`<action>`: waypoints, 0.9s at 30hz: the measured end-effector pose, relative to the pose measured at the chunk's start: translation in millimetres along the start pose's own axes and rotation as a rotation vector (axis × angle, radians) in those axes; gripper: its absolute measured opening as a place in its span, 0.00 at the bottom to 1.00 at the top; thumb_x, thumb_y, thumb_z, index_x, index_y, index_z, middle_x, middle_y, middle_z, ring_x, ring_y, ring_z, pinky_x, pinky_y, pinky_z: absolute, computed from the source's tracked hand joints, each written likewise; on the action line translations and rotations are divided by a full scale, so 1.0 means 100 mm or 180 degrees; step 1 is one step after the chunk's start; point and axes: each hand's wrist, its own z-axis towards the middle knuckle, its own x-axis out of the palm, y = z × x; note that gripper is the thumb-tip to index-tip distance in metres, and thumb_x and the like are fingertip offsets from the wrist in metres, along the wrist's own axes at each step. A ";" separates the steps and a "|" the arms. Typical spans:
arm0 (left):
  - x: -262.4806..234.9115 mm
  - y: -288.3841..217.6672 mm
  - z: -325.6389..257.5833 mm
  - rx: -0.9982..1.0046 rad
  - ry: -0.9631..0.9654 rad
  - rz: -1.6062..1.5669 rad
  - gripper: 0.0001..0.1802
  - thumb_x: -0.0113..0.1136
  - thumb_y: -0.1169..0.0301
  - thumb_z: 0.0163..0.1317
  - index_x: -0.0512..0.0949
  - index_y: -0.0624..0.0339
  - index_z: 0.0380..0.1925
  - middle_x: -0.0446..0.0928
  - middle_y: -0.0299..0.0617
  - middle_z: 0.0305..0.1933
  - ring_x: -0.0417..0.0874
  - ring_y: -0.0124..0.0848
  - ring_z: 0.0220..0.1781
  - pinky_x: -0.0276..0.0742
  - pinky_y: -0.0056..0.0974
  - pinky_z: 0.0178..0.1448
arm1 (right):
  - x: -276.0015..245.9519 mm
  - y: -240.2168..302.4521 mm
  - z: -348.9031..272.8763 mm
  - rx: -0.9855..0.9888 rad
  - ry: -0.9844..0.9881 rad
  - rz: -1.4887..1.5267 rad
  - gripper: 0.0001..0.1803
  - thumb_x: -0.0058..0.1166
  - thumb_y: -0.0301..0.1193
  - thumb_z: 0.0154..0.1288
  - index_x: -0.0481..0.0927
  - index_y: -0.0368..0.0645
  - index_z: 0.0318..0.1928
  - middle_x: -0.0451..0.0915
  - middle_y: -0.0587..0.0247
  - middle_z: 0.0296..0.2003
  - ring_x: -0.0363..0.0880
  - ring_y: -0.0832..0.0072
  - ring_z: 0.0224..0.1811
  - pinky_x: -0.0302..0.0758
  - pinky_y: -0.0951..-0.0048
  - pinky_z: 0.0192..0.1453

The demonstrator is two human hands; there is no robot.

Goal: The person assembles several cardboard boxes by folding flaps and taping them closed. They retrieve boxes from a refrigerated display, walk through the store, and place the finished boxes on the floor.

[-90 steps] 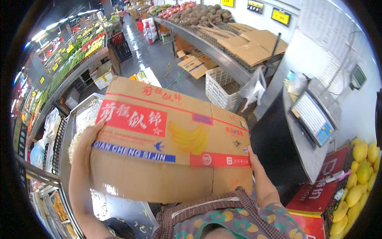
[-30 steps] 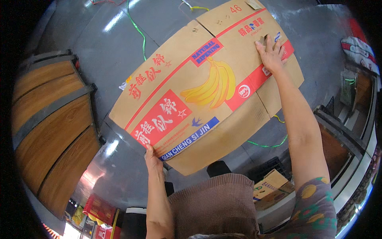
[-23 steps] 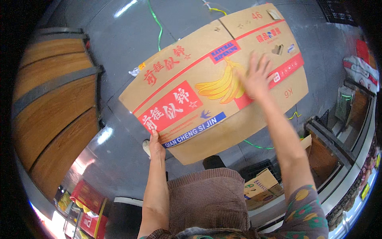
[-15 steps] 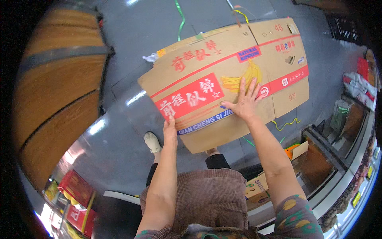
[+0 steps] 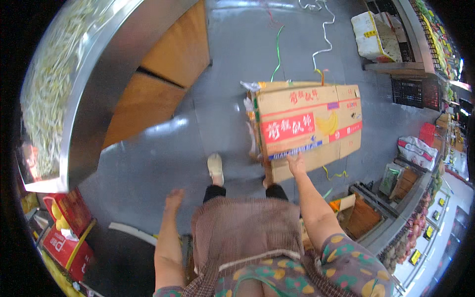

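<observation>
A stack of flattened cardboard boxes lies on the floor in front of me. The top sheet is brown with red bands and a yellow banana picture. My right hand is at its near edge, fingers stretched over the board and not wrapped round it. Off to the left, away from the cardboard, my left hand hangs over the floor with nothing visible in it; its fingers are smeared by motion. Crumpled wrapping sticks out at the stack's left side.
A metal-rimmed stand of bean sprouts is at the left, above wooden panels. Red boxes stand at lower left. Green twine and white twine trail on the floor. A white foam box and produce shelves line the right.
My left hand has let go of the cardboard's left corner and swung away left. My right hand has slid toward the near edge. The cardboard now appears lower and farther from me.
</observation>
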 end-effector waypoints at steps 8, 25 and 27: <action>0.91 2.49 -1.14 -0.0416 -0.0017 -0.1521 0.16 0.46 0.62 0.66 0.77 0.63 0.36 0.79 0.49 0.34 0.81 0.47 0.33 0.77 0.48 0.39 | 0.25 -0.79 -1.04 0.3521 -0.0862 0.3877 0.38 0.40 0.54 0.70 0.56 0.37 0.67 0.69 0.45 0.55 0.73 0.55 0.52 0.81 0.57 0.44; 0.84 -3.71 1.36 0.1107 0.0632 -0.2613 0.67 0.71 0.44 0.44 0.41 0.73 0.69 0.55 0.66 0.69 0.56 0.49 0.73 0.52 0.43 0.74 | 1.65 -1.61 0.17 0.2887 -0.0246 0.5389 0.42 0.32 0.65 0.64 0.55 0.51 0.69 0.63 0.54 0.65 0.64 0.54 0.65 0.67 0.47 0.63; 1.03 -4.12 1.55 0.1189 0.0459 -0.3424 0.61 0.77 0.59 0.43 0.44 0.70 0.67 0.66 0.58 0.62 0.70 0.45 0.63 0.67 0.43 0.67 | 1.74 -1.58 0.28 0.2233 0.0020 0.5699 0.40 0.34 0.64 0.64 0.59 0.51 0.66 0.66 0.55 0.63 0.66 0.55 0.63 0.68 0.48 0.62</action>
